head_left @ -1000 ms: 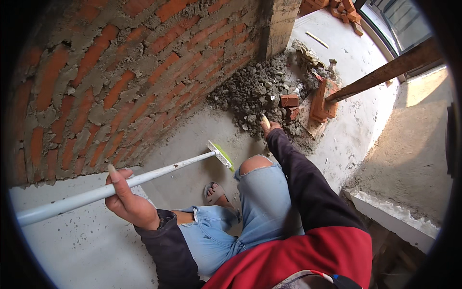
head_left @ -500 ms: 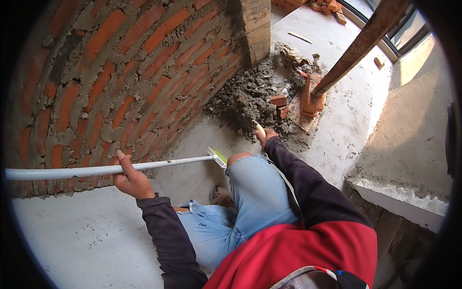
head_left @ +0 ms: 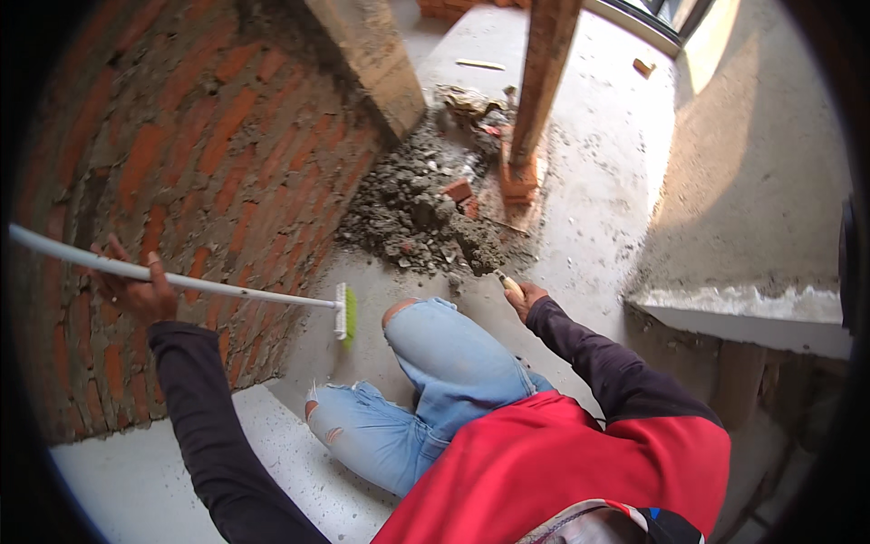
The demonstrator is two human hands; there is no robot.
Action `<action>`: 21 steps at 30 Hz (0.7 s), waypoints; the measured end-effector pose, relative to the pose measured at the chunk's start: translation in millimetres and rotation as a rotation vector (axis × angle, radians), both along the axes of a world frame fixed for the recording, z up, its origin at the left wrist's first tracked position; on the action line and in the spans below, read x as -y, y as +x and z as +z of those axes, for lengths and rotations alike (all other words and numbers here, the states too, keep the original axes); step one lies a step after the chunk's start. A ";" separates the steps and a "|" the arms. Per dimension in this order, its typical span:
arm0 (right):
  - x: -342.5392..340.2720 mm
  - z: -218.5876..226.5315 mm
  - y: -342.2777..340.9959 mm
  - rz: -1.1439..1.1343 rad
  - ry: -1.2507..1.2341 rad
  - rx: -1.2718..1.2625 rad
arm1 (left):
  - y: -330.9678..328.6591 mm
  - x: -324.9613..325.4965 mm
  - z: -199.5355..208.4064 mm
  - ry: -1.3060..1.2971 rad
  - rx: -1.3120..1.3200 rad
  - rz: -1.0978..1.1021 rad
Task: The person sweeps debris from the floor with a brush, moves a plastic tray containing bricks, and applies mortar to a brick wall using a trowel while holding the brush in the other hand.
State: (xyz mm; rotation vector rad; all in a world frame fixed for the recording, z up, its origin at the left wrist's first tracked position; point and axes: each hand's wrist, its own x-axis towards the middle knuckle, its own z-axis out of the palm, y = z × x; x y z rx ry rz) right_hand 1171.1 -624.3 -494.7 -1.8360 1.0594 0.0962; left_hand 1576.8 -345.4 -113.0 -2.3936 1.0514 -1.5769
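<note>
- Pale-handled hand tool lies by the edge of the rubble heap, near the heap's 4 o'clock; its working end is hard to make out.
- Good handling likely calls for a low tool and short strokes, steering clear of the broken brick at the heap's 2 o'clock and the post past it.
- Long-handled brush, its green-bristled head at the heap's 7 o'clock, is probably best held aside.
- Right hand is closed round the tool's handle, forearm coming in from 4 o'clock.
- Left hand, at the view's 9 o'clock, cradles the brush handle loosely, fingers partly spread, forearm coming in from 5 o'clock.
</note>
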 end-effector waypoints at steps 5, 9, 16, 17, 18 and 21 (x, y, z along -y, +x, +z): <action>-31.2 -8.9 -74.7 -0.080 -0.003 -0.107 | 49.1 -52.6 -29.1 -0.006 0.012 -0.136; -62.0 2.7 -150.8 -0.293 0.134 -0.230 | 77.7 -50.8 -34.6 0.111 0.255 -0.092; -130.2 0.1 -239.8 -0.730 0.289 -0.185 | 89.0 -66.8 -18.8 0.202 0.333 -0.132; -136.0 9.5 -247.4 -0.855 0.398 -0.141 | 91.6 -72.0 -18.4 0.221 0.341 -0.103; -138.8 17.0 -254.9 -0.975 0.504 -0.094 | 93.9 -78.0 -21.4 0.220 0.328 -0.061; -139.4 22.0 -292.7 -1.259 0.562 -0.075 | 82.8 -71.8 -21.5 0.266 0.277 0.016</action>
